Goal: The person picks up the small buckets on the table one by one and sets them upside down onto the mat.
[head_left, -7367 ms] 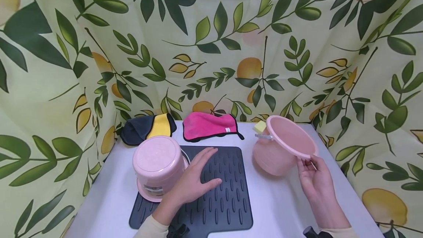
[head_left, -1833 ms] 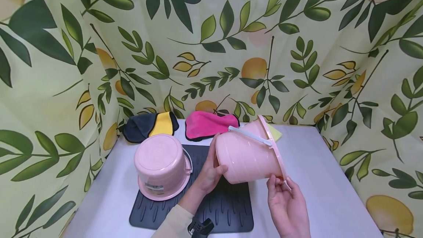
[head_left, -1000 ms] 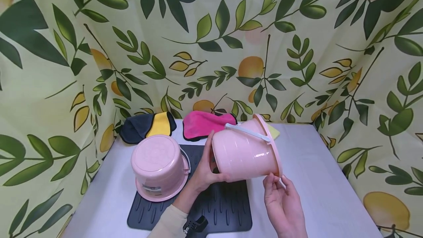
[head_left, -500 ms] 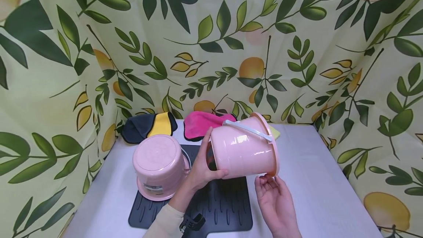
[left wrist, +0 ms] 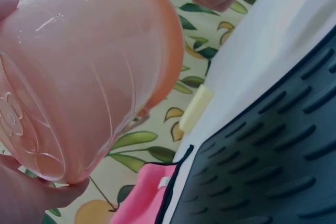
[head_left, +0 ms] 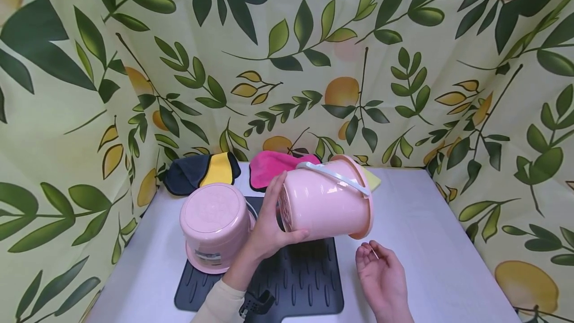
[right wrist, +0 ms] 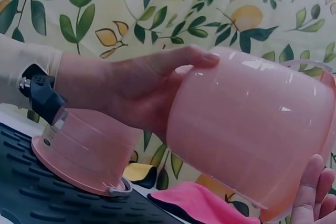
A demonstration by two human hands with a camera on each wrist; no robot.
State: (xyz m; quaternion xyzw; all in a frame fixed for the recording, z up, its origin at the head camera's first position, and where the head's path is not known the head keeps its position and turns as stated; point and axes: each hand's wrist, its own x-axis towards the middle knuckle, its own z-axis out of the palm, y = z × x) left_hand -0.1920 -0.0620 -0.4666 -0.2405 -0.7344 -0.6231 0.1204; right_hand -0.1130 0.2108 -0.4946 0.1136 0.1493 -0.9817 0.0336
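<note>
A pink bucket (head_left: 329, 203) with a pale handle (head_left: 332, 176) is held on its side over the mat, its mouth facing right and tilted downward. My left hand (head_left: 269, 228) grips it at the base, thumb along the near side; in the left wrist view the embossed bottom of the bucket (left wrist: 94, 61) shows beside the fingers. Just below the rim my right hand (head_left: 383, 278) is palm up with loosely bent fingers, holding nothing. To the left, a second pink bucket (head_left: 213, 218) stands upside down on the dark ridged mat (head_left: 309, 288).
Along the back of the white table (head_left: 439, 243) lie a dark-blue and yellow cloth (head_left: 204, 171) and a pink cloth (head_left: 278, 166). A yellow sponge (head_left: 372, 179) is partly hidden behind the held bucket. Leaf-patterned fabric (head_left: 287, 64) encloses the back and sides.
Earlier my right hand held the bucket's rim at the right, with my left hand free. The bucket has since moved left into my left hand's grip, and my right fingers have left the rim.
</note>
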